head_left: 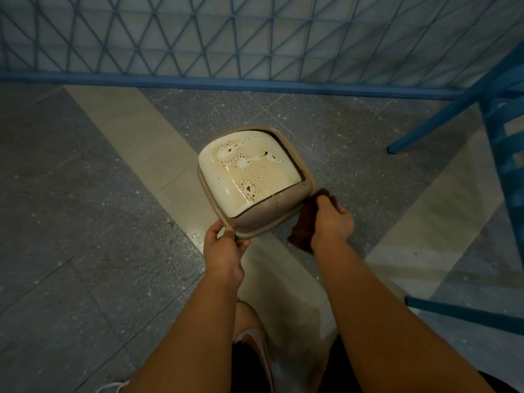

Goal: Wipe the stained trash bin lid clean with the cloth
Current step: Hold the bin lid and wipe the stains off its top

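Left hand [224,248] grips near corner of trash bin [256,219] rim, stained lid [249,171] tilted w/ brown spots; right hand [331,219] clutches brown cloth [304,228] beside bin's right edge.

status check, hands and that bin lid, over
Left hand grips the lid by its near rim. Right hand holds the cloth beside the lid. Brown stains remain on top. Nothing in the way.

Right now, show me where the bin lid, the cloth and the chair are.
bin lid [249,171], head view, stained cream top panel
cloth [304,225], head view, brown fold beside the right hand
chair [442,114], head view, slanted blue leg
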Available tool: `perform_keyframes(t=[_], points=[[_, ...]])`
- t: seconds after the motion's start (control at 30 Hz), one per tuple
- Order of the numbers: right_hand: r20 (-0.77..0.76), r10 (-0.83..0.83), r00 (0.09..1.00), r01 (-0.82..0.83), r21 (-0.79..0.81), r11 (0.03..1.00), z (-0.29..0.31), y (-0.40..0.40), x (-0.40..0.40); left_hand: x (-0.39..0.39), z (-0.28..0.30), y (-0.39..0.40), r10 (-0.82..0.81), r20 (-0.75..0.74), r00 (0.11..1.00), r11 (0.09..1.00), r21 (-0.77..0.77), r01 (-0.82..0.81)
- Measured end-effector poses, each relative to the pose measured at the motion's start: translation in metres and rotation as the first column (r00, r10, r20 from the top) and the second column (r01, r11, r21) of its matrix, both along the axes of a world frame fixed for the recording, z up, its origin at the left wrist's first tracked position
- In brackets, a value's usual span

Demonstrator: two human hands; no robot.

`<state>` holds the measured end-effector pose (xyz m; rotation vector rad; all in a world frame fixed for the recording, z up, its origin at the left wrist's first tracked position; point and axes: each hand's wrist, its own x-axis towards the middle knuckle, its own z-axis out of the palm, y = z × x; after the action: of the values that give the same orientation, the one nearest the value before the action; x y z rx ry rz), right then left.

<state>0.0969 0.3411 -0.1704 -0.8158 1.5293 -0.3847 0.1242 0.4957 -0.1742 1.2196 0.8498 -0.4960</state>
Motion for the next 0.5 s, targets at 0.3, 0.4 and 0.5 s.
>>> perform_keyframes(t=[0.3, 0.4, 0.5], points=[[0.068, 0.285, 0.956, -0.249, -0.321, 0.914, 0.021, 0.034, -0.016, -0.001, 0.006, 0.0, 0.028, -0.042, 0.999, 0.999, -0.046, -0.03], [0.104, 0.422, 0.901, -0.339, -0.438, 0.833, 0.03, 0.066, -0.015, -0.002, 0.006, -0.002, 0.049, -0.055, 0.997, 0.998, -0.048, -0.052], [0.034, 0.674, 0.738, -0.535, -0.58, 0.615, 0.033, 0.093, -0.023, -0.002, 0.005, -0.001, 0.037, -0.051, 0.998, 0.999, -0.037, -0.039]])
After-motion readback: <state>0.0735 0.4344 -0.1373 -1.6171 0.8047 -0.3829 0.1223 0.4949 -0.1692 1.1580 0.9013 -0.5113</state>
